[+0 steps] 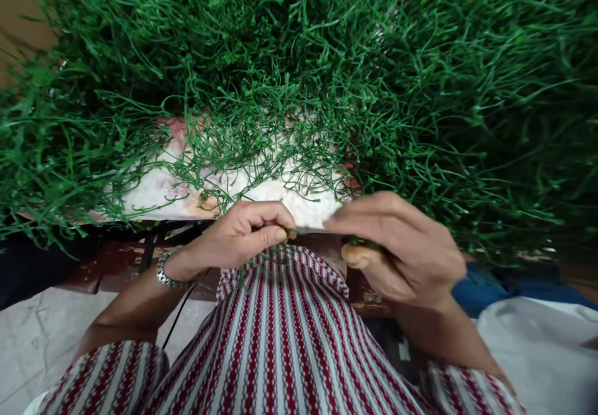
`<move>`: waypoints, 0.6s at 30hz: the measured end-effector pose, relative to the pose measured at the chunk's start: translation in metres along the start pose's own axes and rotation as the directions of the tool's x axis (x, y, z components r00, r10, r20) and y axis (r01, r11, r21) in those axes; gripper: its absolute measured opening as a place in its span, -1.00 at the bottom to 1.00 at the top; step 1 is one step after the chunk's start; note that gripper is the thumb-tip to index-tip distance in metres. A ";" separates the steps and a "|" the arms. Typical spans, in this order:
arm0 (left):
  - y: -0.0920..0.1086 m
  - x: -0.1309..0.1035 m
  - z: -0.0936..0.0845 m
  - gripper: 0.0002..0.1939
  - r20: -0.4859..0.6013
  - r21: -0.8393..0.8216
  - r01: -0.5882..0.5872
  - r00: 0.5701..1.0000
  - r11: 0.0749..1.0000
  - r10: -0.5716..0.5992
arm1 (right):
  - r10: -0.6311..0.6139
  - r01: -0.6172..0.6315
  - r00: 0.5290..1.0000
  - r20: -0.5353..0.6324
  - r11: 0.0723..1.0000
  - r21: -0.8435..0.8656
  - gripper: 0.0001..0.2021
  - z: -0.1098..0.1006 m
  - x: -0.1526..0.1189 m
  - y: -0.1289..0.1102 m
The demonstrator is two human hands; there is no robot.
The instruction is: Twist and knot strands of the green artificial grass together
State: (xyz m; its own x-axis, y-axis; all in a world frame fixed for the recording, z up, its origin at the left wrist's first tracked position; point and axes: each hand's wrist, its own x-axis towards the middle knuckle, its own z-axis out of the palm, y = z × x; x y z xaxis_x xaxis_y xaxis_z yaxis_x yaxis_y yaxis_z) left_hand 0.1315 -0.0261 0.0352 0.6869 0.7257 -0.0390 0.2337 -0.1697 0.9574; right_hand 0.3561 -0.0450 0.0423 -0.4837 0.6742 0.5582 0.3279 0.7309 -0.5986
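Note:
Thin green plastic-looking stems (303,147) lie tangled on a floral cloth (149,194). My left hand (250,234) is closed in a pinch at the near edge of the cloth, with a bit of green stem at its fingertips and small green pieces hanging below. To its right, my right hand (402,247) is blurred by motion, its fingers curled with thumb and fingertips toward my left hand. Something dark green shows between its thumb and fingers. The two hands do not touch.
Large heaps of the same green stems rise at the back, left and right. A worn dark red wooden edge (116,259) runs below the cloth. At the lower right lie blue fabric (481,287) and a white bag (537,334).

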 end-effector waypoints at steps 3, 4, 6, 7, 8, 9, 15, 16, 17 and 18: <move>-0.007 0.003 0.007 -0.86 -0.081 -0.119 -0.059 0.995 0.991 0.050 | 0.024 -0.033 0.997 0.069 0.991 0.131 -0.57 0.025 0.010 0.007; -0.009 0.002 0.009 -0.87 -0.101 -0.145 -0.072 0.993 0.987 0.058 | 0.040 -0.062 0.991 0.124 0.981 0.184 -0.56 0.032 0.010 0.011; -0.012 0.000 0.012 -0.88 -0.132 -0.193 -0.071 0.990 0.979 0.046 | 0.070 -0.114 0.983 0.172 0.958 0.262 -0.66 0.043 0.006 0.016; -0.013 -0.002 0.014 -0.88 -0.135 -0.209 -0.050 0.991 0.977 0.021 | 0.092 -0.138 0.981 0.171 0.950 0.281 -0.72 0.047 0.003 0.018; -0.014 -0.003 0.016 -0.88 -0.137 -0.215 -0.018 0.991 0.976 -0.011 | 0.116 -0.161 0.979 0.167 0.944 0.287 -0.75 0.049 0.000 0.019; -0.014 -0.004 0.017 -0.88 -0.145 -0.209 0.017 0.988 0.978 -0.048 | 0.138 -0.180 0.977 0.163 0.942 0.282 -0.76 0.050 -0.002 0.018; -0.014 -0.007 0.021 -0.96 -0.228 0.067 0.113 0.969 0.991 -0.095 | 0.219 -0.240 0.960 0.173 0.964 0.111 -0.84 0.047 -0.010 0.013; -0.013 -0.007 0.020 -0.97 -0.213 0.132 0.115 0.973 0.985 -0.085 | 0.213 -0.235 0.958 0.190 0.967 0.101 -0.84 0.047 -0.011 0.013; -0.013 -0.007 0.019 -0.97 -0.186 0.192 0.114 0.979 0.975 -0.078 | 0.202 -0.226 0.956 0.212 0.970 0.094 -0.84 0.046 -0.012 0.014; -0.012 -0.006 0.017 -0.97 -0.151 0.247 0.102 0.986 0.964 -0.066 | 0.191 -0.216 0.953 0.236 0.973 0.084 -0.84 0.046 -0.014 0.014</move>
State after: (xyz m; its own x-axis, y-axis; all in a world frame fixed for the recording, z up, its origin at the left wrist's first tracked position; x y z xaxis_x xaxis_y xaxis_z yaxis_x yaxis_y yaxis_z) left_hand 0.1364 -0.0401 0.0187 0.5583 0.8276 -0.0582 0.4650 -0.2540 0.8481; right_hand 0.3297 -0.0490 -0.0005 -0.5895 0.7571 0.2817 0.3555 0.5563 -0.7511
